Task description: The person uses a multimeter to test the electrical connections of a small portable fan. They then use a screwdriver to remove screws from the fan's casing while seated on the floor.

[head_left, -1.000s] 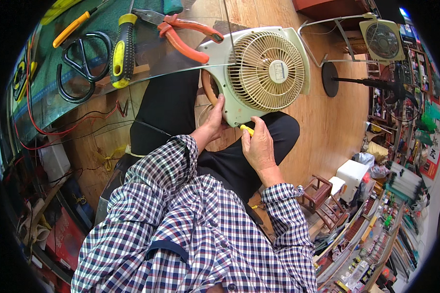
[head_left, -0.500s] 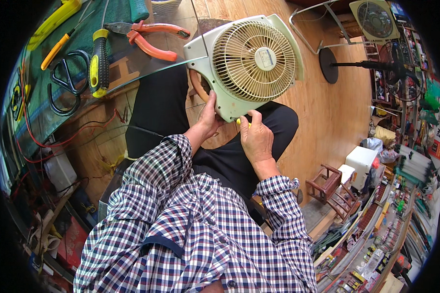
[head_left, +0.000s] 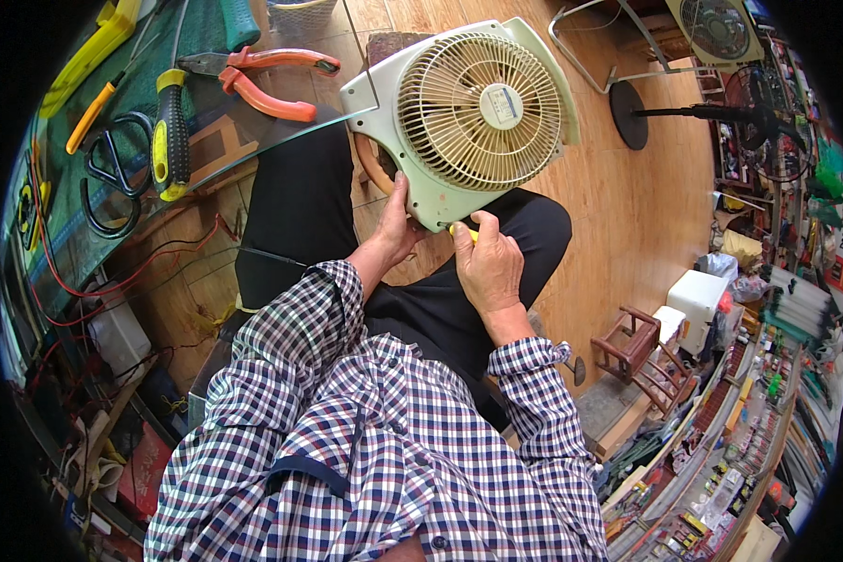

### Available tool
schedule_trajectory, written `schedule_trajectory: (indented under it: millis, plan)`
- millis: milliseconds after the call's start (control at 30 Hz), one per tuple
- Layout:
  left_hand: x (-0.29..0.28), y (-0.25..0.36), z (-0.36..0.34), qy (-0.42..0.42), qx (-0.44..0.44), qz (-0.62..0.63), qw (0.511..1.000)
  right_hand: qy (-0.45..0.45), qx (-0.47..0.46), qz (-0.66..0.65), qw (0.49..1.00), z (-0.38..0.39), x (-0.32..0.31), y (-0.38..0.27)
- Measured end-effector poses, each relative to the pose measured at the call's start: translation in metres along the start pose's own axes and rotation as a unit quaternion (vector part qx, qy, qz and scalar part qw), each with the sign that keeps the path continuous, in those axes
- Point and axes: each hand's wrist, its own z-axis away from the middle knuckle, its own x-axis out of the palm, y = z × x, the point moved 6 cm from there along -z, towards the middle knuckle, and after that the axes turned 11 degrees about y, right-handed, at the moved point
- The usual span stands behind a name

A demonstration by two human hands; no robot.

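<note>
A person in a checked shirt (head_left: 384, 450) is sitting with the knees of black trousers (head_left: 295, 206) spread apart. The right hand (head_left: 492, 272) is holding a yellow-handled tool (head_left: 462, 233) between curled fingers and thumb, hiding most of it. The tool is pointing at the near corner of a pale green box fan (head_left: 482, 112); one cannot tell whether its tip is seated there. The left hand (head_left: 393, 229) is gripping the fan's edge just beside, its thumb lying along the casing. The fan is sitting in front of both hands, its round grille facing up. To the left, a glass tabletop (head_left: 215, 108) is bearing a yellow-and-black screwdriver (head_left: 170, 140) and red-handled pliers (head_left: 239, 77). Farther off at right, a black pedestal fan (head_left: 735, 113) is rising over the wooden floor (head_left: 618, 215).
</note>
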Motion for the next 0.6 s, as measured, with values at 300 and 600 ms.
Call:
schedule_trajectory:
  millis: [300,600]
  plan:
    - [0.0,0.0,0.0,0.004,-0.001,0.001,1.0,-0.035,0.017,-0.017,0.999,0.004,0.005,0.005]
    - [-0.002,0.001,0.003,0.001,-0.003,0.009,1.0,-0.006,0.045,-0.082,0.996,0.008,0.003,0.007]
